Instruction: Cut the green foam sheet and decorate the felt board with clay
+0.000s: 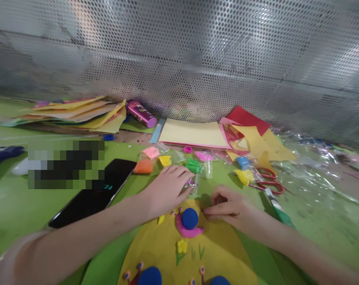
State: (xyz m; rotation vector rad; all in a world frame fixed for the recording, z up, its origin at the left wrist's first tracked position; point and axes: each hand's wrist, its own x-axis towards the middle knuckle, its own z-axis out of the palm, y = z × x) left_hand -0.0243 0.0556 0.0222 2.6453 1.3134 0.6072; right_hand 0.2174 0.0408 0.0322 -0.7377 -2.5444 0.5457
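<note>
My left hand [169, 188] reaches over the far edge of a yellow rounded paper [224, 249], fingers stretched out beside a green clay packet [193, 166]. Between its thumb and fingers a clear wrapper with a purple bit [191, 183] partly shows. At the paper's upper right my right hand [227, 206] is closed in a pinch; whatever it holds is hidden. Just left of those fingertips lies a pink clay snail [187, 231] with a blue round shell [190, 218]. Below it sits a yellow clay flower [182, 246]. Two more blue-shelled snails are cut off at the bottom.
A phone [93, 194] lies left of my left arm. Further back are orange [143, 166] and yellow [244, 176] clay packets, red-handled scissors [270, 186], a purple canister [141, 114] and stacked coloured papers [78, 114]. Perforated metal [167, 47] rises behind; clear plastic [316, 166] spreads right.
</note>
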